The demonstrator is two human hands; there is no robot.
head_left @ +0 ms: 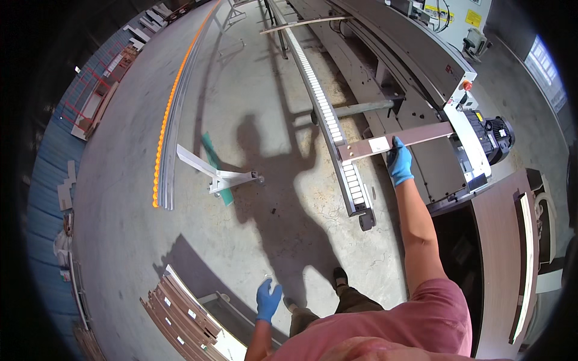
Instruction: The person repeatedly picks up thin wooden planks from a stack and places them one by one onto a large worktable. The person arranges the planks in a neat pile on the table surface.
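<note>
My right hand [399, 162], in a blue glove, reaches forward and grips the near edge of a brown board [424, 133]. A white label [379, 144] sits on the board beside the fingers. The board's left end rests over the narrow roller conveyor [319, 96], and its right end meets the edge-processing machine [469, 138]. Low near my body, my left hand [268, 299], also gloved in blue, holds nothing, its thumb apart from the fingers. Close to its left lies a stack of brown boards [180, 319] with small white labels.
Left of the conveyor runs a rail with orange rollers [162, 138], near a white metal support leg [232, 178] and a green strip [217, 168]. Farther up the conveyor lies another long strip [307, 23]. A large brown panel [500, 240] stands at my right, beside a motor [498, 132].
</note>
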